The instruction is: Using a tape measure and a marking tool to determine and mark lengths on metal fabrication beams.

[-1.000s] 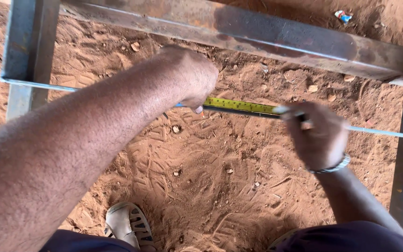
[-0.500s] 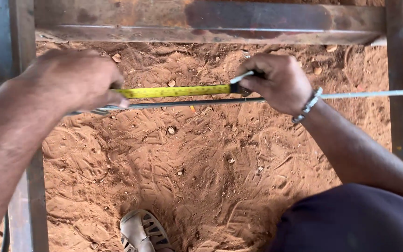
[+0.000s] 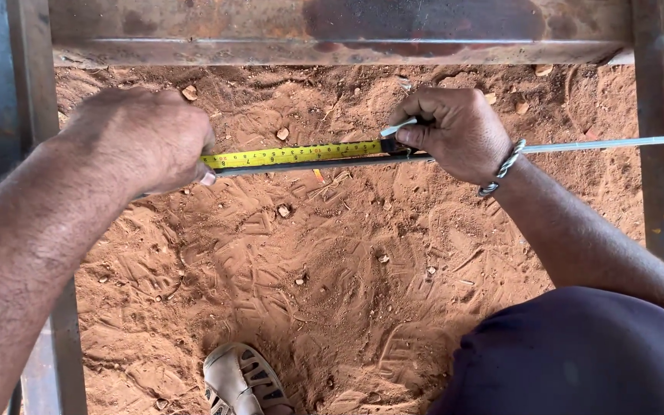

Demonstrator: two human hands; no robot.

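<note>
A yellow tape measure blade (image 3: 293,154) lies stretched along a thin grey metal rod (image 3: 609,143) that spans the frame from left to right. My left hand (image 3: 144,138) is closed over the tape's left end, with the case hidden under the fingers. At the blade's right end my right hand (image 3: 451,132) pinches a small white marker stick (image 3: 398,127) against the rod. A metal bracelet (image 3: 502,167) circles my right wrist.
A rusty steel beam (image 3: 332,31) crosses the top, joined to upright steel members at the left (image 3: 9,92) and right (image 3: 659,115). Below is red sandy ground (image 3: 332,261) with footprints and small stones. My sandalled foot (image 3: 240,380) shows at the bottom.
The view has swung so the beam now runs level across the top. Both hands shifted right along the rod, still holding the tape stretched between them.
</note>
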